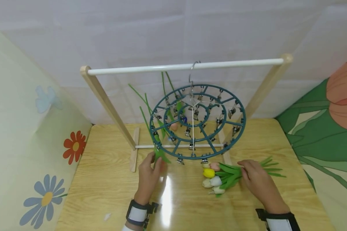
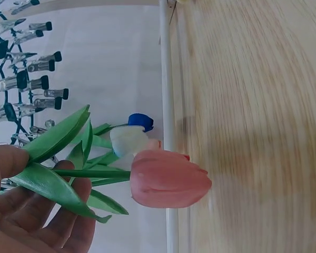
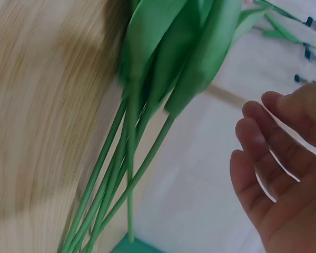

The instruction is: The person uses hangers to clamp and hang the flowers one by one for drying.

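Observation:
In the head view, my left hand (image 1: 148, 175) is below the left edge of a round blue-green clip hanger (image 1: 173, 154). Thumb and fingers pinch the green leaves of an upside-down pink tulip (image 2: 168, 179), whose bloom points down in the head view. Other tulips hang behind it, among them a white tulip (image 2: 127, 140) and a blue tulip (image 2: 140, 122). On the right, my right hand (image 1: 255, 179) hovers near a bunch of tulips (image 1: 229, 176) lying on the table. Its fingers (image 3: 253, 132) are loosely bent, holding nothing, apart from the green stems (image 3: 113, 184).
The hanger hooks over the white bar (image 1: 141, 69) of a wooden stand (image 1: 107, 106). Many metal clips (image 1: 188, 131) dangle from its rings. The wooden table (image 1: 104, 186) carries a small white scrap (image 1: 107, 217). Flower-printed cloth (image 1: 46, 192) borders the left side.

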Demonstrator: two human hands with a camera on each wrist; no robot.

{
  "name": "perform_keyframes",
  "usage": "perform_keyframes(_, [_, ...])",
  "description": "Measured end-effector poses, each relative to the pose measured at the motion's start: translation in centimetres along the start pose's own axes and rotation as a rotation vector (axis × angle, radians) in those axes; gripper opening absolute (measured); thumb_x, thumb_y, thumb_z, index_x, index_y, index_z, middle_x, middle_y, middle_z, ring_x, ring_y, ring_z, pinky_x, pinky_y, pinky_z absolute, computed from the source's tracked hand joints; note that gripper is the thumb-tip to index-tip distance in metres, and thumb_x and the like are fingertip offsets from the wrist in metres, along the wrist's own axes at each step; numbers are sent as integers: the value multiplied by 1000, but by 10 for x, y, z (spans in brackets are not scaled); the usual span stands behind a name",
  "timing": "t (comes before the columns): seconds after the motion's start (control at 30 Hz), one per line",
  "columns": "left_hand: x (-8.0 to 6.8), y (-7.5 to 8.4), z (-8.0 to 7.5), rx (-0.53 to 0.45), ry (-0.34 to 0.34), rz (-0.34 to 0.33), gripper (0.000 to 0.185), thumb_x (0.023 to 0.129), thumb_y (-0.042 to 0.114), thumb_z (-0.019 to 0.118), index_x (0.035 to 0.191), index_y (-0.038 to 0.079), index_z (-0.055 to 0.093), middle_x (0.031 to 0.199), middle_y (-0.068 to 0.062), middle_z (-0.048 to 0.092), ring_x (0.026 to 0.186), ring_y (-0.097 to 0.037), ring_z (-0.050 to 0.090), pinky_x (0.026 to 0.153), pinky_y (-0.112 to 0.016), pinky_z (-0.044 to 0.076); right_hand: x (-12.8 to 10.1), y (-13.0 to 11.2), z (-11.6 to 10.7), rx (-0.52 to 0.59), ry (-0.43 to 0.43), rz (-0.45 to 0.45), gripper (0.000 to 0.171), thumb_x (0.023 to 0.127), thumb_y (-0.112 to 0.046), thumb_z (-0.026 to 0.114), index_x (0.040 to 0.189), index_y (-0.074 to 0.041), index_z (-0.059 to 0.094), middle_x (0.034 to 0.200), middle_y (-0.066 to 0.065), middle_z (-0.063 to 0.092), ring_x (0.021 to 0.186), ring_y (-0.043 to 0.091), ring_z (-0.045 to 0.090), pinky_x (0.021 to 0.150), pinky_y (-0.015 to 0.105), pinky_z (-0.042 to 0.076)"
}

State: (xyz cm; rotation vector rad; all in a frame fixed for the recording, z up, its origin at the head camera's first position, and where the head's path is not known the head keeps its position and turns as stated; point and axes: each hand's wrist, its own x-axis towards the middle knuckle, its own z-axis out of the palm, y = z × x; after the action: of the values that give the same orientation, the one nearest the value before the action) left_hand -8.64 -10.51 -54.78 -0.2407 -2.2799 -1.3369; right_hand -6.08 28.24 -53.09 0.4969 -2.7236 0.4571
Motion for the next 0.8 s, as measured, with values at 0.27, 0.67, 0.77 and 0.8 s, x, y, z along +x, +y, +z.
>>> perform_keyframes(0.27, [-1,1,-2,25,-28,-30,27,92,2,74,117,-3,66,103,-17,76,93,-28,75,79,-46,64,-10,29,3,-64,-80,56,35,74,10,81,108,1,75,110,26,66,96,46,63,72,59,56])
perform_keyframes(0.67, [-11,-4,-8,71,-11,28,40,84,2,82,120,-3,66,99,-13,73,91,-27,71,74,-44,63,-22,42,25,-41,-45,70,31,72,6,86,100,1,76,99,20,70,89,40,63,73,56,56])
perform_keyframes(0.77, [-14,-4,-10,83,39,83,34,83,-2,81,114,-3,67,91,-11,71,84,-24,69,68,-38,62,-22,43,27,-53,4,37,30,70,7,86,97,0,76,96,19,71,86,38,61,72,54,55])
perform_keyframes(0.8, [-15,-4,-11,80,53,107,31,83,-3,80,111,-2,67,88,-10,71,81,-23,68,66,-36,62,-22,43,27,-58,23,25,31,69,8,86,97,-1,77,95,18,72,85,38,61,72,54,54])
